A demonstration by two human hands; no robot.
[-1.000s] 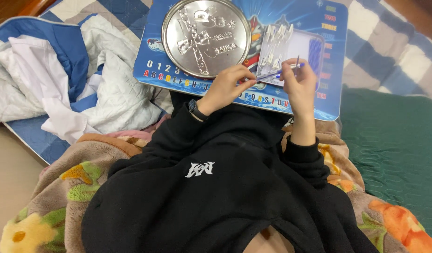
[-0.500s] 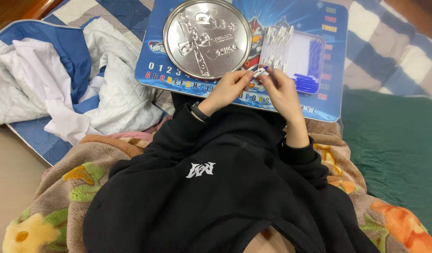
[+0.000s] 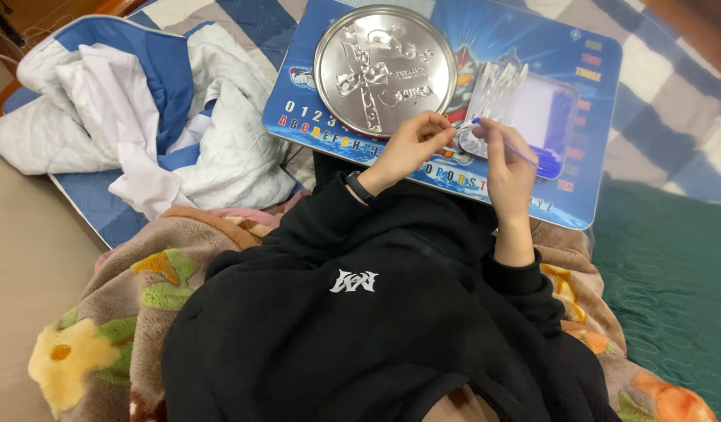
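My left hand [image 3: 411, 147] and my right hand [image 3: 505, 160] meet over the near edge of a blue lap tray [image 3: 603, 125] printed with letters and cartoon figures. My right hand pinches a thin blue stick [image 3: 497, 138] whose tip points at my left fingertips. My left fingers are closed on something very small that I cannot make out. A round silver embossed tin lid [image 3: 384, 66] lies on the tray just beyond my left hand. A clear plastic box [image 3: 521, 113] holding blue and white sticks sits beyond my right hand.
A crumpled white and blue quilt [image 3: 157, 125] lies to the left. A floral fleece blanket [image 3: 126, 312] covers my lap under my black sweatshirt [image 3: 360, 312]. A green cover [image 3: 673, 273] is on the right and a blue checked sheet [image 3: 681, 94] lies beyond the tray.
My right hand has drawn a blue stick from the clear box and brought it left to my left fingertips. My left hand has stayed near the tin lid's edge.
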